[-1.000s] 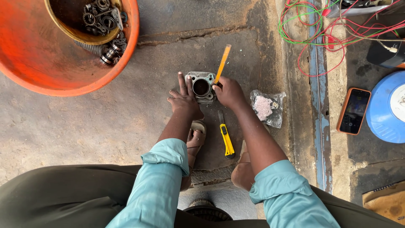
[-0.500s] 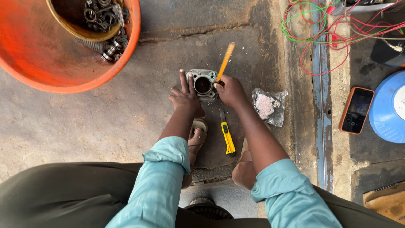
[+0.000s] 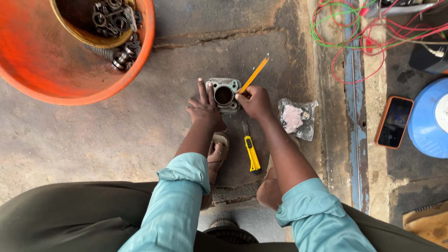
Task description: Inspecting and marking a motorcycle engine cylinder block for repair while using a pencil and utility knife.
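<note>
Metal part: small grey block (image 3: 224, 94) with a round hole, flat on the concrete floor (image 3: 116, 135) right in front of me
Left hand: my left hand (image 3: 204, 108) lies open, with its fingers pressed flat on the block's left side to keep it down
Right hand: my right hand (image 3: 254, 101) is closed around a yellow pencil (image 3: 255, 73), with the tip at the block's right edge
Close by: yellow knife (image 3: 251, 150) just below my right hand, near my sandal (image 3: 218, 148); little clear bag (image 3: 297, 118) of pink stuff just to the right
Farther off: big orange tub (image 3: 56, 70) of metal bits up to the left; phone (image 3: 394, 121), blue round lid (image 3: 431, 119) and red and green wires (image 3: 364, 32) off to the right
What could go wrong: I think the block could slide if my left fingers let up, and then the pencil line would go crooked; pushing too hard could snap the tip
Room to move: lots of bare floor to the left and above the block; the right side is tighter, with the bag and a blue strip (image 3: 354, 116) in the floor
</note>
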